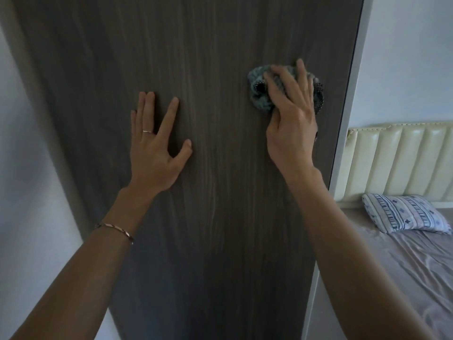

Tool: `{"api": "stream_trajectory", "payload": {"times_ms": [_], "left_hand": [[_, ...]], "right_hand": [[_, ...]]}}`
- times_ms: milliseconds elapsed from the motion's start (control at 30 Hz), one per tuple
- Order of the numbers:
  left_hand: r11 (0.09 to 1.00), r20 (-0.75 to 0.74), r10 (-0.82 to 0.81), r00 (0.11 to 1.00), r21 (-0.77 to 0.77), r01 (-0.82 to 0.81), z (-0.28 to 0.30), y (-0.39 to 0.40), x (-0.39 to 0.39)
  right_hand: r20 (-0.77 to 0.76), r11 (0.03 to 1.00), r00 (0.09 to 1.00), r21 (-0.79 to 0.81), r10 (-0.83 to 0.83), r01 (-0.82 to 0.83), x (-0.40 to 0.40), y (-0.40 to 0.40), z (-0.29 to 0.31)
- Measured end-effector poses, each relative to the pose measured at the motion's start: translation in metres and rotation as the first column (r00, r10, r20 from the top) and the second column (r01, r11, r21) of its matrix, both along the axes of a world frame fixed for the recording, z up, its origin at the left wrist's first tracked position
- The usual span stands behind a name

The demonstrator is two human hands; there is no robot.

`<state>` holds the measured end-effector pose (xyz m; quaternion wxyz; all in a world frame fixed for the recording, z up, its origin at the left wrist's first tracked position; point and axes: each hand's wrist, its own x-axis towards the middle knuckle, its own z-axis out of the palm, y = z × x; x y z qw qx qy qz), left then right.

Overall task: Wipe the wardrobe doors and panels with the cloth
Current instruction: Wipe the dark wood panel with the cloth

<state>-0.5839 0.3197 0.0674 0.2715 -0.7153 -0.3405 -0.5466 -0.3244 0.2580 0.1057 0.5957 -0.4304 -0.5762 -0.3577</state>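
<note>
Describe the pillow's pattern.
White pillow with dark blue bands and small cross-like motifs; head view.

One view only, head-worn, wide-angle. Faces straight at the wardrobe panel (208,57) from close range; the dark woodgrain fills the centre of the frame top to bottom. Both forearms enter from the lower corners. Panel edges bow with lens distortion. White wall (22,155) at left edge; bed (404,266) and headboard (404,155) at right, lower half.
</note>
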Motion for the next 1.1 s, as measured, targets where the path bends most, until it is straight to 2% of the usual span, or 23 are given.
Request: {"api": "stream_trajectory", "payload": {"times_ms": [67, 167, 267, 367, 433, 500, 633, 700, 800, 867, 933, 1100], "left_hand": [[1.000, 0.000, -0.004, 1.000, -0.007, 0.004, 0.000, 0.000, 0.000], [0.999, 0.015, -0.009, 1.000, -0.036, 0.009, 0.002, 0.000, -0.001], [0.999, 0.006, -0.010, 1.000, -0.046, 0.010, 0.003, -0.002, -0.002], [1.000, -0.007, -0.007, 1.000, -0.011, 0.007, -0.001, -0.006, -0.002], [0.999, 0.000, -0.033, 0.999, 0.007, 0.033, -0.013, -0.011, 0.000], [0.999, -0.011, -0.041, 0.999, 0.029, 0.041, -0.033, -0.015, 0.004], [0.998, 0.002, -0.034, 0.999, 0.050, 0.034, -0.066, -0.019, 0.017], [0.998, 0.030, -0.030, 0.999, 0.057, 0.028, -0.075, -0.021, 0.024], [0.998, 0.056, -0.040, 0.998, 0.047, 0.037, -0.086, -0.025, 0.031], [0.999, 0.060, -0.045, 0.997, 0.028, 0.044, -0.092, -0.025, 0.034], [0.999, 0.064, -0.037, 0.997, 0.014, 0.036, -0.101, -0.025, 0.036], [1.000, 0.084, -0.008, 0.996, -0.001, 0.008, -0.136, -0.033, 0.039]], "right_hand": [[0.030, 1.000, 0.999, 0.004, 0.022, -0.022, -0.005, -0.001, -0.026], [0.136, 0.992, 0.987, -0.110, 0.084, -0.069, -0.014, -0.010, -0.124], [0.247, 0.962, 0.968, -0.274, 0.052, 0.018, -0.015, -0.019, -0.241], [0.340, 0.936, 0.939, -0.343, 0.047, 0.077, -0.003, -0.026, -0.295], [0.397, 0.929, 0.913, -0.365, 0.088, 0.069, 0.005, -0.031, -0.290], [0.387, 0.939, 0.914, -0.344, 0.121, 0.022, 0.011, -0.033, -0.260], [0.156, 0.987, 0.985, -0.151, 0.078, -0.054, 0.022, -0.024, -0.140], [0.063, 0.990, 0.995, -0.124, 0.072, -0.064, 0.030, -0.017, -0.088], [0.051, 0.994, 0.995, -0.081, 0.080, -0.076, 0.031, -0.012, -0.073], [0.046, 0.994, 0.995, -0.074, 0.084, -0.081, 0.021, -0.015, -0.107], [0.060, 0.986, 0.992, -0.135, 0.108, -0.099, 0.011, -0.018, -0.167], [0.232, 0.892, 0.956, -0.449, 0.179, -0.058, 0.004, -0.039, -0.364]]}}
